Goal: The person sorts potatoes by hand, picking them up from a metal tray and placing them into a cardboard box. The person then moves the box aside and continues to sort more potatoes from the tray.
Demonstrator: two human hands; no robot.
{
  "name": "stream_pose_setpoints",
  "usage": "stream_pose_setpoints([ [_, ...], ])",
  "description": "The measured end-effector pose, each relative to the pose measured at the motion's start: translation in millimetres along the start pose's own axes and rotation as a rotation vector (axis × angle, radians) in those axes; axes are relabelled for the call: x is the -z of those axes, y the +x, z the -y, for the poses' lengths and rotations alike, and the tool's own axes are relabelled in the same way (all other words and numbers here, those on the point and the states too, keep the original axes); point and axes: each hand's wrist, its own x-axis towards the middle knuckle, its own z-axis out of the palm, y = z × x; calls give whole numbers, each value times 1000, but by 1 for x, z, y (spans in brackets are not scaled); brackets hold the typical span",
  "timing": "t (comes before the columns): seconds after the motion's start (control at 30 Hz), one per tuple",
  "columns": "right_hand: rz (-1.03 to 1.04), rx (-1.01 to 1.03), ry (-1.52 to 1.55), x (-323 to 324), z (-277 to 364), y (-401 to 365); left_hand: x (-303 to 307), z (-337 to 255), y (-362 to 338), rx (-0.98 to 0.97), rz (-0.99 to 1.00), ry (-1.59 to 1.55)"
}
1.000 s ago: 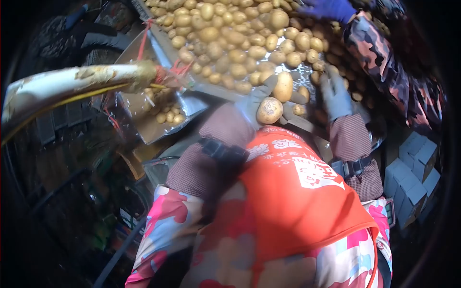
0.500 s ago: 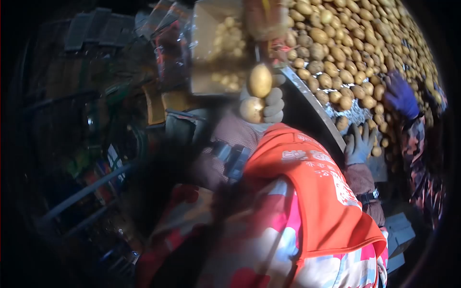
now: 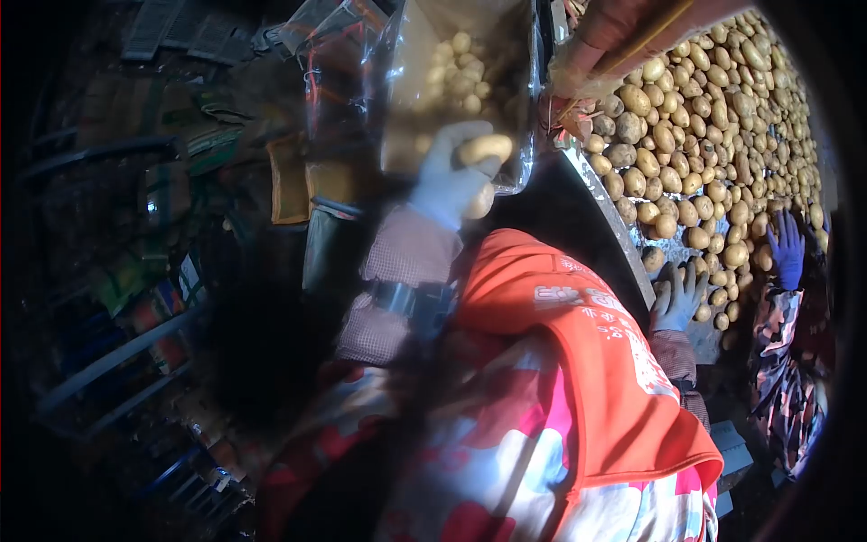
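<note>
My left hand (image 3: 452, 176), in a pale grey glove, is closed around two potatoes. One potato (image 3: 485, 149) shows at the fingers, blurred by motion; the other potato (image 3: 479, 200) sits lower, by the palm. This hand is at the near edge of a plastic-lined box (image 3: 521, 172) with several potatoes (image 3: 462, 72) inside. Over on the right, my right hand (image 3: 679, 298), also gloved, has its fingers apart and rests at the near end of the sorting surface (image 3: 666, 248), beside loose potatoes (image 3: 720, 296). I see nothing gripped in it.
A metal edge (image 3: 607, 203) borders the potato pile (image 3: 713, 117). A co-worker's purple-gloved hand (image 3: 787, 248) touches the potatoes at right. A pinkish wrapped bar (image 3: 623, 41) crosses above the box's right side. Grey boxes (image 3: 730, 447) stand low on the right.
My left hand has turned over and moved up-left to the box, still holding both potatoes. My right hand stays nearly in place. The co-worker's purple glove has shifted right and down.
</note>
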Motion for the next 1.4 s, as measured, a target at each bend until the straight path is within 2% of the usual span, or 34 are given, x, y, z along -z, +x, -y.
stream_pose_setpoints([
  [0.1,47,-13,11,-1,0,-3,8,-9,2,-682,28,672],
  [0.2,208,-84,3,5,-6,-9,12,-31,0,-719,57,867],
  [0.23,277,-117,-3,7,-7,-11,11,-34,2,-721,5,904],
  [0.3,266,-138,24,9,-4,-11,12,-38,4,-718,-99,978],
  [0.37,244,-142,30,7,-3,-13,10,-22,29,-444,-120,321],
  [0.47,188,-112,25,-6,-11,-19,35,15,68,69,-212,-350],
  [0.5,170,-99,31,-11,-16,-22,53,36,83,180,-197,-524],
  [0.57,159,-84,47,-8,-14,-21,63,38,75,364,-195,-768],
  [0.63,153,-63,45,-19,-23,-27,46,-4,40,502,-209,-913],
  [0.73,165,-52,21,-21,-26,-28,39,-32,25,495,-165,-1086],
  [0.83,215,-47,22,-18,-26,-24,48,-25,12,326,52,-1004],
  [0.93,175,20,2,-24,-33,-25,68,-14,14,326,457,-1263],
  [0.97,163,50,36,-26,-37,-26,73,-11,14,337,508,-1293],
  [1.03,126,127,-22,-24,-33,-20,83,-7,9,355,519,-1313],
  [1.2,187,93,-9,-24,-31,-21,105,8,-4,370,431,-1320],
  [1.4,221,70,-15,-27,-40,-23,181,40,-24,212,277,-1334],
])
